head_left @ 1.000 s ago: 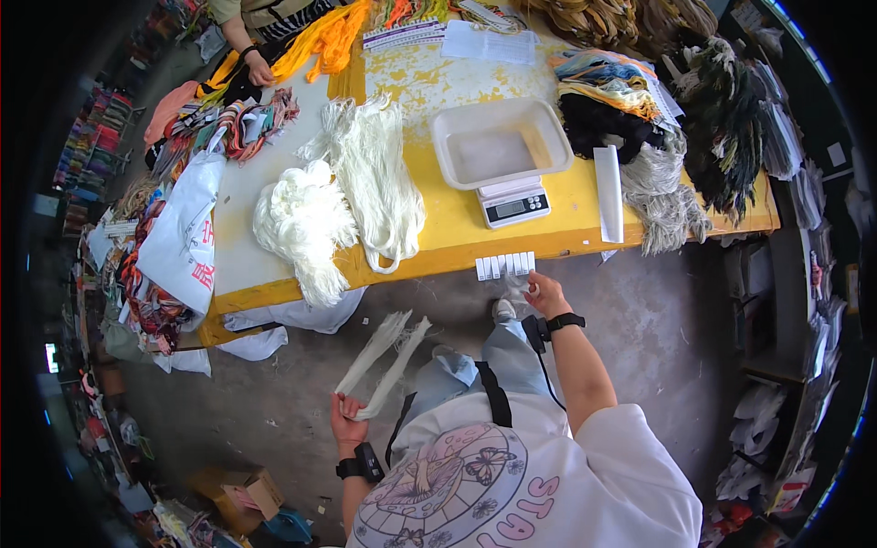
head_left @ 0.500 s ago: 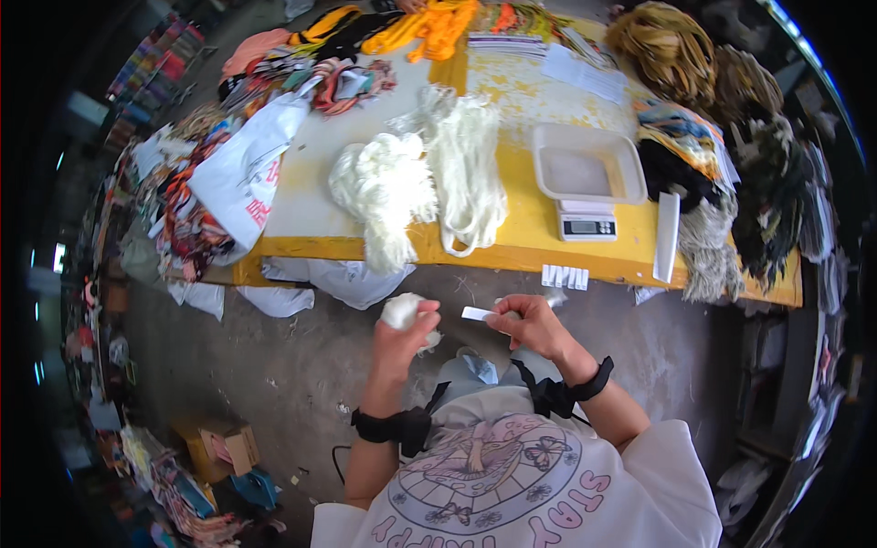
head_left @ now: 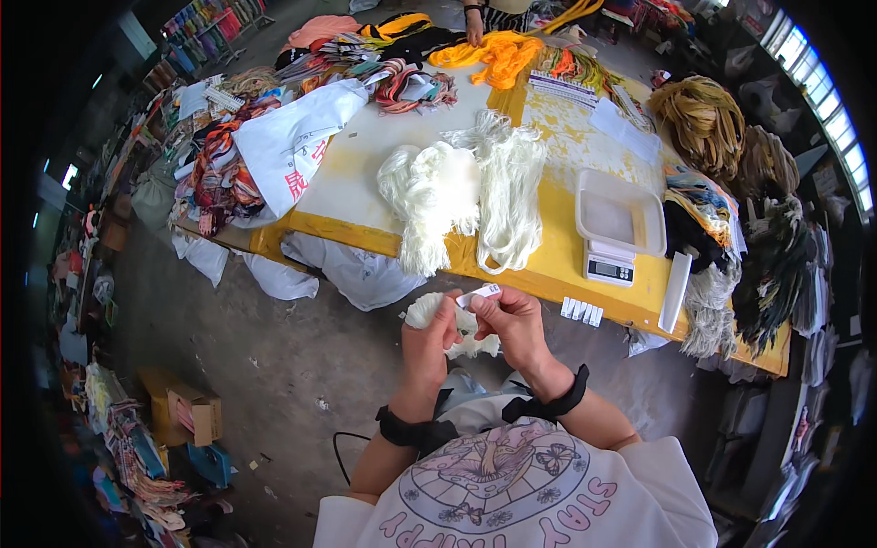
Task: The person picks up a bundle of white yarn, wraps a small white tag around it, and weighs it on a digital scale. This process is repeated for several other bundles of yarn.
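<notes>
In front of the table's near edge, my left hand (head_left: 429, 349) is closed round a small hank of white yarn (head_left: 423, 311); some of the yarn hangs below and between the hands. Close beside it, my right hand (head_left: 517, 331) pinches a narrow white paper label (head_left: 479, 295) with dark print. The label's left end reaches my left fingertips; I cannot tell whether they grip it too. Larger white yarn hanks (head_left: 512, 196) lie on the table just beyond my hands.
On the yellow-edged table (head_left: 365, 233) stand a digital scale (head_left: 609, 266) and a clear plastic tub (head_left: 621, 215). Small white labels (head_left: 582, 311) line the near edge. Coloured yarn and a white bag (head_left: 288, 146) lie left. Across the table, another person's hand (head_left: 474, 27) touches orange yarn (head_left: 498, 57).
My hands have come together, bringing the label up against my left fingertips and the white yarn. The whole view has shifted, showing more of the far side of the room.
</notes>
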Motion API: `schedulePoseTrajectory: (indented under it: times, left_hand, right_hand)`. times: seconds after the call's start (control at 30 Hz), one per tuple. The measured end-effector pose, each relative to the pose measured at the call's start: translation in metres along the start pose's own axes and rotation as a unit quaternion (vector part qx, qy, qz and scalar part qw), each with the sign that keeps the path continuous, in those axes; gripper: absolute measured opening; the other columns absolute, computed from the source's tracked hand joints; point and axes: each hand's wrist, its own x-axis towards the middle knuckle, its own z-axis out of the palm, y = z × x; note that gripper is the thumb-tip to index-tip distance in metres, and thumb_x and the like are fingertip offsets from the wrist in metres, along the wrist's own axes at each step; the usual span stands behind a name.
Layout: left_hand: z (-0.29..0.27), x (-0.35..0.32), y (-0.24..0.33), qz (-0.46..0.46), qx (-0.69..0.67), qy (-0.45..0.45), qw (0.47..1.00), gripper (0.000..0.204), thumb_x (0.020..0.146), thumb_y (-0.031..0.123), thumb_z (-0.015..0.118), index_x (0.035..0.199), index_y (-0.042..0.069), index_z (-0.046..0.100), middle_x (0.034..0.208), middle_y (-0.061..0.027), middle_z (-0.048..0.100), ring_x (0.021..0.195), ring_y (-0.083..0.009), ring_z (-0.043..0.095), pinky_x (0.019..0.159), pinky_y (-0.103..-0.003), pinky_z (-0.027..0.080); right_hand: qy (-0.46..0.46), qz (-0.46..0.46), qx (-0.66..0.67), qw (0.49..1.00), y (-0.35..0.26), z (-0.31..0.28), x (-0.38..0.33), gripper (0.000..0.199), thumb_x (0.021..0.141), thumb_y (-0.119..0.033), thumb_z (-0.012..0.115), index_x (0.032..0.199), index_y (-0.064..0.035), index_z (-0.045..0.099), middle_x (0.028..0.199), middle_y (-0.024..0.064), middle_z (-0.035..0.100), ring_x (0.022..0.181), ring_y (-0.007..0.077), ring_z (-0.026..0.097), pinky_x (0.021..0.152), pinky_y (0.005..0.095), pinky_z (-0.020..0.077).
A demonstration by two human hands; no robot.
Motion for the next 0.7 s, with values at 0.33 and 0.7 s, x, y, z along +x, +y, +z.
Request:
schedulePoseTrajectory:
  times: [0.33, 0.7]
  left_hand:
    - [-0.029, 0.012, 0.026, -0.062, 0.118, -0.204, 0.97, 0.027, 0.086, 0.029, 0.048, 0.095, 0.004, 0.054, 0.063, 0.0032, 0.047, 0.049, -0.0026, 0.038, 0.045, -0.019, 0.036]
    - [-0.028, 0.004, 0.025, 0.013, 0.188, -0.105, 0.976, 0.01, 0.077, 0.012, 0.059, 0.082, 0.004, 0.056, 0.061, 0.0037, 0.05, 0.049, -0.0015, 0.042, 0.039, -0.017, 0.033]
  right_hand:
    - [-0.24, 0.196, -0.126, 0.942, -0.057, -0.005, 0.008, 0.016, 0.084, -0.019, 0.048, 0.091, -0.0047, 0.049, 0.074, 0.0024, 0.054, 0.063, 0.0099, 0.053, 0.051, 0.0238, 0.0453]
    - [-0.145, -0.144, -0.373, 0.905, -0.035, 0.009, 0.001, 0.018, 0.069, -0.003, 0.062, 0.084, -0.0017, 0.051, 0.073, 0.0121, 0.053, 0.061, 0.0271, 0.053, 0.055, 0.0303, 0.0425]
